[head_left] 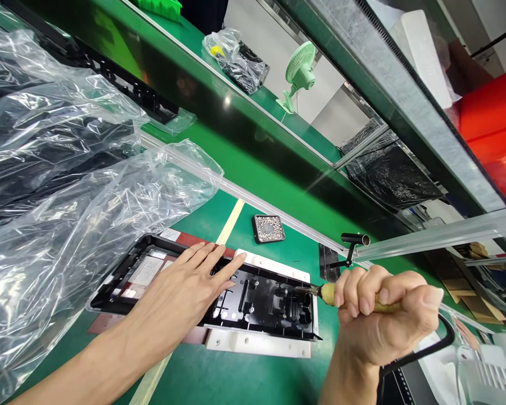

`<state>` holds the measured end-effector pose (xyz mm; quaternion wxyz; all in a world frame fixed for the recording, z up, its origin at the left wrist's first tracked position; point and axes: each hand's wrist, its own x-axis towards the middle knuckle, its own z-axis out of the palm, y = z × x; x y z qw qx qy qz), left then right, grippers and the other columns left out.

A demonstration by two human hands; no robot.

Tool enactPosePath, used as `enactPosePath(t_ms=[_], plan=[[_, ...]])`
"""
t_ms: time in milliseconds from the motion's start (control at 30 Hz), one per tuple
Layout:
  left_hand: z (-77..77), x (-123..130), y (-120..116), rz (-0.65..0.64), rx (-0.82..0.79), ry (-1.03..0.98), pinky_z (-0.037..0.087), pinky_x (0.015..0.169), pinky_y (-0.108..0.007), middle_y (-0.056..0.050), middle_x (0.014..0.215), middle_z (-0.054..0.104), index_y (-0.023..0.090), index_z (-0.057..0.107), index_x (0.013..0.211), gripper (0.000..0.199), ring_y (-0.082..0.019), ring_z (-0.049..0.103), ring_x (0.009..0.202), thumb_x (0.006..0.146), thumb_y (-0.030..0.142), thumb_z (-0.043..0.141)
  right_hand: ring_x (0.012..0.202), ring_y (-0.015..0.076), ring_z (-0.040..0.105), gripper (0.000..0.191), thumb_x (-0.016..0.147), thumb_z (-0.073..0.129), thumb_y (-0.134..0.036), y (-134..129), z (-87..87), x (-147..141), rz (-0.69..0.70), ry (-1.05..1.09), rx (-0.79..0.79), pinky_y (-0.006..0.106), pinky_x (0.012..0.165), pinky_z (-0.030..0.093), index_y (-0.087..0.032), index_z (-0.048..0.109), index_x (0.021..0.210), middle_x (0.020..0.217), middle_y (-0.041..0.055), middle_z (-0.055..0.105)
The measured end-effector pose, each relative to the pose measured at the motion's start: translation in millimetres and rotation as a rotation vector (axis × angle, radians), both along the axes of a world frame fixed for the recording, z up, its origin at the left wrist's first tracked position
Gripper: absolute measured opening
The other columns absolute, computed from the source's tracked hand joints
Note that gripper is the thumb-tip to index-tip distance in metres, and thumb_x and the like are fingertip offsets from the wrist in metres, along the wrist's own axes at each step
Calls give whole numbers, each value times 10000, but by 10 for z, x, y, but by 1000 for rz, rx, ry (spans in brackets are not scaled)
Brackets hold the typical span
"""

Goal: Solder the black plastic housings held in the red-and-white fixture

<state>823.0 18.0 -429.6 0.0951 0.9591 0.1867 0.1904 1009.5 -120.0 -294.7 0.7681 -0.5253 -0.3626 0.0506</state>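
Note:
My left hand [188, 284] lies flat with fingers spread across a long black plastic housing [253, 298], touching its middle. The housing sits between white blocks [257, 343] on a reddish-brown base plate [194, 336]. In my right hand [388, 315] is a soldering iron by its yellow handle [328, 293], a black cord looping behind. Its metal tip points left over the housing's right end; whether it touches cannot be made out. Left of my left hand, a window in the housing shows a white label [147, 271].
A small black tray [269, 229] of tiny metal parts stands behind the housing. Clear plastic bags [109, 191] with black parts crowd the left. A metal rail [278, 212] crosses the green bench. A black bracket with a tube [355, 240] stands near my right hand; a green fan [299, 70] is farther back.

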Motion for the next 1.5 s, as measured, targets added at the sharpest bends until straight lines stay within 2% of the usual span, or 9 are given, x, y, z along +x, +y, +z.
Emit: enactPosePath(t_ms=[300, 567, 767, 1067, 1333, 1500], plan=[[-34, 4, -7, 2, 57, 26, 449, 1115, -537, -167, 1431, 615, 280, 447, 1542, 524, -363, 586, 1322, 1031, 385, 492, 306, 90, 354, 433, 976, 470, -390, -12, 2, -44, 28, 0, -16, 231, 290, 382, -200, 489, 588, 416, -65, 418], [57, 17, 12, -7, 109, 30, 511, 1045, -522, -192, 1352, 656, 240, 531, 1487, 472, -362, 641, 1235, 1035, 356, 462, 303, 90, 375, 488, 1022, 376, -474, -24, 87, -211, 1, -39, 4, 237, 320, 411, -210, 488, 627, 439, -71, 411], [100, 25, 15, -25, 69, 38, 510, 1034, -519, -189, 1307, 674, 230, 528, 1484, 465, -354, 645, 1215, 1033, 323, 468, 309, 93, 372, 488, 1020, 355, -454, 43, 135, -395, 114, -22, -4, 237, 313, 411, -208, 479, 618, 435, -66, 406], [133, 38, 22, -20, 29, 6, 510, 990, -506, -193, 1270, 692, 221, 562, 1453, 437, -354, 663, 1168, 1030, 300, 478, 318, 89, 363, 454, 1014, 373, -418, 127, 80, -505, 183, 42, -37, 228, 310, 407, -210, 489, 628, 438, -66, 409], [131, 30, 20, -25, -56, -18, 466, 1059, -503, -162, 1289, 685, 234, 552, 1458, 433, -319, 643, 1203, 1037, 299, 473, 328, 83, 354, 409, 983, 434, -385, 178, 24, -573, 239, 76, -56, 216, 317, 399, -207, 500, 620, 432, -67, 414], [134, 30, 21, -24, -17, -1, 459, 1066, -504, -160, 1296, 682, 236, 538, 1469, 446, -322, 638, 1216, 1029, 294, 492, 345, 82, 350, 377, 980, 427, -343, 198, -19, -598, 244, 93, -75, 219, 338, 403, -207, 504, 637, 446, -66, 424]])
